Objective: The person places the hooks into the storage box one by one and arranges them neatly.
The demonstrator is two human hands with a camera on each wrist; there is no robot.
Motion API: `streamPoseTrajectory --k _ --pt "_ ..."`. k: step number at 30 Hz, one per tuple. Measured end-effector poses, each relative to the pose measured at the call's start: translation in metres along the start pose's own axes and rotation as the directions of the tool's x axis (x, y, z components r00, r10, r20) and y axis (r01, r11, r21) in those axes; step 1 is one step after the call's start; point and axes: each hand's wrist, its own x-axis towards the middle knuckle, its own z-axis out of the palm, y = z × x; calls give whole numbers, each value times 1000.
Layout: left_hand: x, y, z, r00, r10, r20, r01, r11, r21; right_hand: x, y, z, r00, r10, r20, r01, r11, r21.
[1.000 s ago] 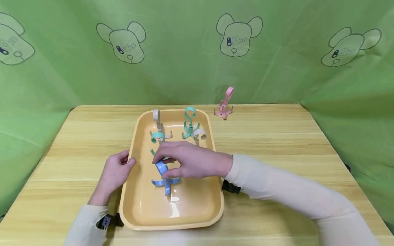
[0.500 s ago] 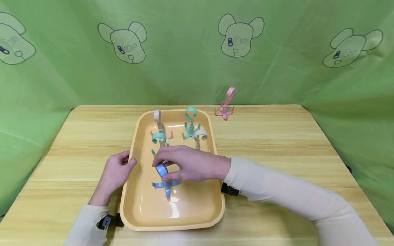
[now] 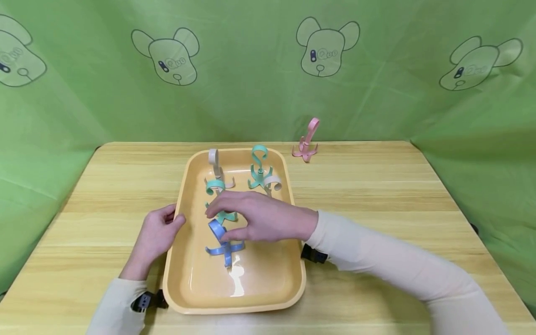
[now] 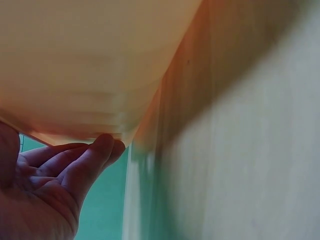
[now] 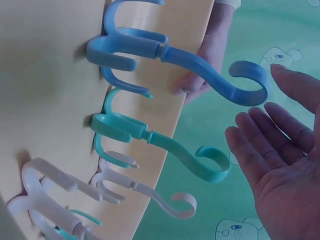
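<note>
A blue rotating hanger hook (image 3: pixel 227 250) stands upright in the yellow tray (image 3: pixel 201 288), its curved top raised above a clawed base. My right hand (image 3: pixel 264 216) is around that top with thumb and fingers spread apart. In the right wrist view, a gap shows between the right hand (image 5: pixel 285 160) and the blue hook (image 5: pixel 200 67). My left hand (image 3: pixel 156 235) grips the tray's left rim, thumb over the edge and fingers on the outside. Just behind the blue hook is a green hook (image 3: pixel 227 217), partly hidden by the right hand.
Farther back in the tray stand a beige hook (image 3: pixel 214 163), another green hook (image 3: pixel 260 177) and a whitish hook (image 3: pixel 273 182). A pink hook (image 3: pixel 305 149) stands on the wooden table (image 3: pixel 377 186), right of the tray. A green curtain (image 3: pixel 251 93) hangs behind.
My right hand's fingers have spread and lifted off the blue hook's top, which they pinched before. The blue hook stays standing in the tray. My left hand has not moved.
</note>
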Motion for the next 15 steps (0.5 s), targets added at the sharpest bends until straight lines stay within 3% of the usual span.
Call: streamPoseTrajectory --k 15 --pt "-1 1 -3 999 -35 26 35 999 -15 -20 13 -15 986 -78 -150 88 994 67"
